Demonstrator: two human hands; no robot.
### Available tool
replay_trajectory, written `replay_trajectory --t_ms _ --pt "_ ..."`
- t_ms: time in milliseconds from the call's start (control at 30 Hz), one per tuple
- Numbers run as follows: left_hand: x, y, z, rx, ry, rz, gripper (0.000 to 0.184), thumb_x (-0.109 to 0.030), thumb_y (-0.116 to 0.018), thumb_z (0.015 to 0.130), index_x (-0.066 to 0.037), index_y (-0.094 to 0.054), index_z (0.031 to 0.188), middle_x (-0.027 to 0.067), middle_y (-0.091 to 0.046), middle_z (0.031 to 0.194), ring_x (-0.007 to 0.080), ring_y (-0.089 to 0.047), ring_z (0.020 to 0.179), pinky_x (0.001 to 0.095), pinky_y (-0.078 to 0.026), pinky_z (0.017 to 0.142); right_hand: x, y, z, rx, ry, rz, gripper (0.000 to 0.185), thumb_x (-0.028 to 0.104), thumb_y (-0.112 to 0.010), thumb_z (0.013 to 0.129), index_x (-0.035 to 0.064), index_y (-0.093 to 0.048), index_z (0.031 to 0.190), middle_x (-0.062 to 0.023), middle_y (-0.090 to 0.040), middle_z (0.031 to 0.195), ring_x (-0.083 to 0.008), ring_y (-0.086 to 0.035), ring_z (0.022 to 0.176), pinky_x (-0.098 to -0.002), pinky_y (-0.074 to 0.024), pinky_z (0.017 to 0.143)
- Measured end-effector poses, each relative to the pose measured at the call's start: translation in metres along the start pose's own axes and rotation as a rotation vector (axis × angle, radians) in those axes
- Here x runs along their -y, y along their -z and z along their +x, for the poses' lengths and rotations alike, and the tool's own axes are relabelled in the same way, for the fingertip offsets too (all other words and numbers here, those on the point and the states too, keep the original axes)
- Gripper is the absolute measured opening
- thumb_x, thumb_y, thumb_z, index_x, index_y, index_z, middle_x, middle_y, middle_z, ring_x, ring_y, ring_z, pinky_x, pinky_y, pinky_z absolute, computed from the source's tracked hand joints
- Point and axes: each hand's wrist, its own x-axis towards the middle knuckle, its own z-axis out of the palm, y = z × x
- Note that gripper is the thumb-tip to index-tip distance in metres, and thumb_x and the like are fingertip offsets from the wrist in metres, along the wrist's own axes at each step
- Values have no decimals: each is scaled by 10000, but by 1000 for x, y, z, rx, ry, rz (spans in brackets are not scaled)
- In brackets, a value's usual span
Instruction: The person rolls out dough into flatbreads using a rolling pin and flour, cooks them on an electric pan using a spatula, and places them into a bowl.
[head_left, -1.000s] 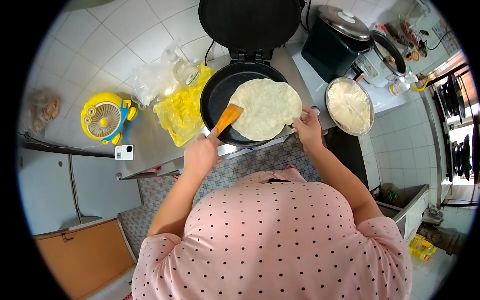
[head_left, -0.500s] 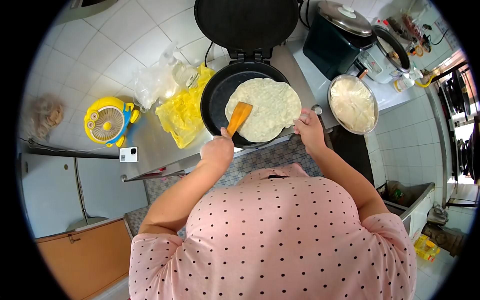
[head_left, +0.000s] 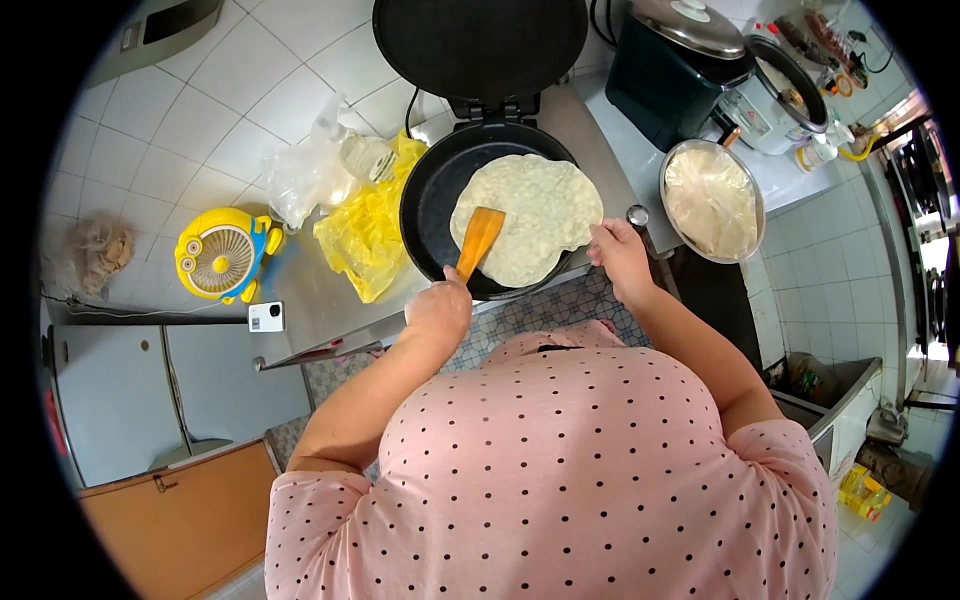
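Note:
A round, pale flatbread (head_left: 535,215) lies in the right part of the black pan (head_left: 425,215), its right edge reaching the pan's rim. My left hand (head_left: 440,310) is closed round the handle of an orange wooden spatula (head_left: 482,238), whose flat blade rests over the left part of the flatbread. At the pan's right rim, my right hand (head_left: 618,258) has its fingertips pinched at the edge of the flatbread. The raised black lid (head_left: 480,45) stands open behind the pan.
Left of the pan are a yellow plastic bag (head_left: 365,240), clear bags (head_left: 300,175), a yellow fan (head_left: 222,258) and a white phone (head_left: 266,317). To the right are a covered metal bowl (head_left: 712,200), a dark green appliance (head_left: 655,90) and a white cooker (head_left: 765,115).
Compared with a second ago, my left hand and the spatula have moved right, and the blade reaches further over the flatbread. My right hand stays by the rim. The view has shifted slightly.

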Motion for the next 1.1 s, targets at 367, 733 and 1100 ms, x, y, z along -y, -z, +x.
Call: replay_trajectory --t_ms 367,733,1100 --pt "2 6 -1 25 -16 -14 528 -77 -487 940 97 -378 1426 220 -694 1019 319 -717 875 402 -589 716 -1 -1 2 -12 12 43 239 207 -629 916 -3 -624 1031 -35 -611 836 -93 -564 725 -247 -449 628" --pt "16 33 -9 -71 35 -63 418 -110 -464 958 37 -475 1349 177 -700 968 311 -709 867 406 -576 686 4 -1 1 0 5 22 244 213 -636 909 7 -629 1039 -21 -614 843 -87 -562 727 -243 -445 634" --pt "-5 -1 15 -94 67 23 458 -110 -475 948 47 -458 1377 154 -704 917 299 -720 817 387 -583 670 5 -1 1 44 6 42 267 253 -642 918 8 -627 1022 -10 -603 819 -82 -551 708 -237 -440 634"
